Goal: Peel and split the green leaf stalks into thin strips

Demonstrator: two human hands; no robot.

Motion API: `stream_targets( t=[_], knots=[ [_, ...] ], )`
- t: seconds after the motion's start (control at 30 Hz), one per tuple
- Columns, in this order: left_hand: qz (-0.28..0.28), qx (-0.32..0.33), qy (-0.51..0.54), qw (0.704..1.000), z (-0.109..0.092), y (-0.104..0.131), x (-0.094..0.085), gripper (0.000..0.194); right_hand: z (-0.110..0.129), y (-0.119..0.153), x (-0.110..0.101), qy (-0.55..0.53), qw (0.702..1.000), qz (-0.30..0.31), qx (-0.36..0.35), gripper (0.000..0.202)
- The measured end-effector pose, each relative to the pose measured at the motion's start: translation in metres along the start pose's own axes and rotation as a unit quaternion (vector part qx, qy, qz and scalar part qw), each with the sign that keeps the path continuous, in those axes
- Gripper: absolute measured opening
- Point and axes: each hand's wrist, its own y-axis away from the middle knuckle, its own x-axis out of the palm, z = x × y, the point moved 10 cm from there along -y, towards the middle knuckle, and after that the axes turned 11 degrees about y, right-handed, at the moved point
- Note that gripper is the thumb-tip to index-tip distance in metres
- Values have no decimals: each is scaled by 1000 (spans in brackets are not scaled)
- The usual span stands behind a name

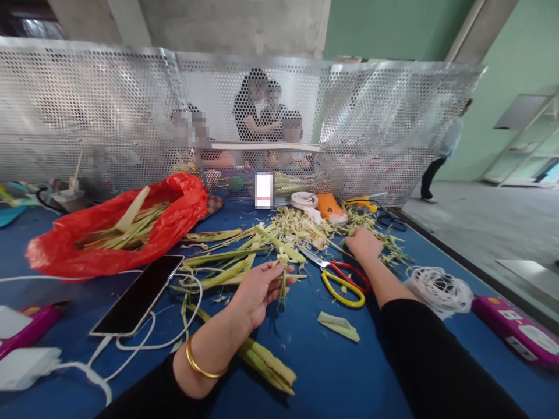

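Observation:
My left hand [257, 291] is closed in a pinch on a small bundle of leaf strips [283, 283], pale at the top with thin green ends hanging down. My right hand [365, 247] reaches down at the edge of a heap of small green sprigs [395, 247], its fingers curled and partly hidden; what they grip cannot be made out. Between the hands lie scissors [345, 282] with red and yellow handles, blades pointing up-left. Pale shredded husk pieces [301, 230] are heaped behind them. Long green leaf strips [227, 265] spread out to the left.
A red plastic bag [170, 224] of dried leaves stands at left, near a phone [137, 297] on a white cable. Behind are a tape roll [304, 201], an orange packet [331, 206] and a perforated metal screen [371, 122]. White cord [441, 289] and a purple box [517, 329] lie right.

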Motion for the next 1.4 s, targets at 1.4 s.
stream_targets(
  t=[1.4],
  knots=[
    [20,49,98,994,0,-16,-3,2,111,188,-79,-294,855,-88,-418,41]
  ],
)
